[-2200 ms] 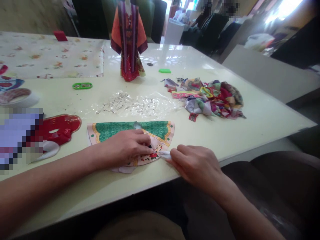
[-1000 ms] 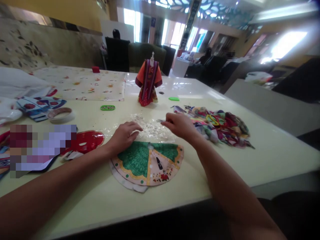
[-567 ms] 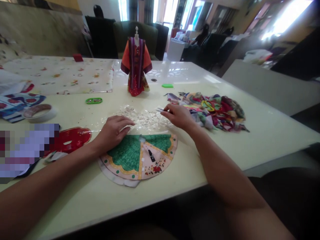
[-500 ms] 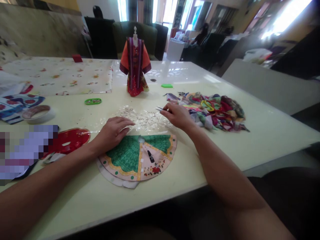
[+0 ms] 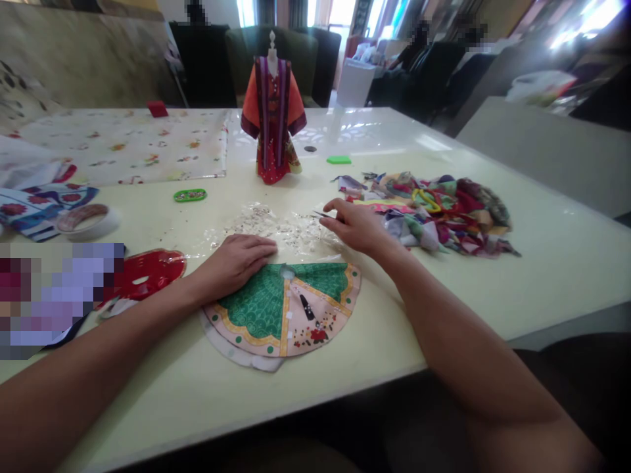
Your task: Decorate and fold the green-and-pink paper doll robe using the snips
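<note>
A fan-shaped paper skirt piece [image 5: 280,315], green and pink with a gold border, lies flat near the table's front edge. My left hand [image 5: 236,259] rests on its upper left part, fingers stretched flat. My right hand [image 5: 357,226] is closed on thin metal tweezers [image 5: 323,214], their tips over a clear plastic sheet [image 5: 266,226] strewn with tiny beads just beyond the skirt piece.
A small mannequin in an orange and red paper robe [image 5: 273,112] stands farther back. Colourful paper scraps [image 5: 434,210] pile at the right. A red cut-out [image 5: 148,272], tape roll [image 5: 89,220], green tray [image 5: 190,195] and floral sheet [image 5: 128,144] lie left. People sit in the background.
Both hands left the skirt's lower edge and moved up: the left onto its top, the right with the tweezers over the bead sheet. Over the last half second they barely shift.
</note>
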Motion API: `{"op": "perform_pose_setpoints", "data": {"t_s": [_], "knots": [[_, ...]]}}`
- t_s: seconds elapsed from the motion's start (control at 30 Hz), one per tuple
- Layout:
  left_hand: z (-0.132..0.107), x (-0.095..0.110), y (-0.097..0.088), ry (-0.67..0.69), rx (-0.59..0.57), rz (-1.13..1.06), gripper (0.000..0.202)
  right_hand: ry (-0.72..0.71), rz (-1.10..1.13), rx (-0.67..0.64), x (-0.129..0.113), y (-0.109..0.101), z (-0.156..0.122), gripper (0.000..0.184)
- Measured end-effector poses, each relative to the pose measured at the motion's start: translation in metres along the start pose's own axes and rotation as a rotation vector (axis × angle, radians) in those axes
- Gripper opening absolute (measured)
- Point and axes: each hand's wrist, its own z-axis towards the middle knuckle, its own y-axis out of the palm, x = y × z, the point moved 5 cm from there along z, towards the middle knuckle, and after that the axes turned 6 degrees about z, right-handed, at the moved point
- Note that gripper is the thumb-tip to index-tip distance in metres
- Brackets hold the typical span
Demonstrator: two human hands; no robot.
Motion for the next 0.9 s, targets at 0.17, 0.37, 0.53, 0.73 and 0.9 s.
{"op": "perform_pose_setpoints", "data": {"t_s": [0.17,0.37,0.53,0.73,0.9], "knots": [[0.001,0.0,-0.001,-0.012,0.011,-0.01,0.031,-0.017,0.014,-0.039,-0.004,0.004,-0.001,0.03],[0.001,0.001,-0.005,-0.043,-0.007,-0.022,0.028,-0.009,-0.009,-0.089,-0.009,0.008,-0.003,0.027],[0.0,0.001,-0.003,-0.052,-0.015,0.024,0.032,-0.022,-0.061,-0.134,-0.011,0.01,-0.004,0.028],[0.001,0.008,-0.002,-0.033,0.006,0.113,0.034,-0.102,-0.108,-0.221,-0.019,0.01,-0.008,0.023],[0.001,0.008,0.001,-0.018,0.021,0.122,0.033,-0.134,-0.162,-0.249,-0.028,0.011,-0.011,0.02]]}}
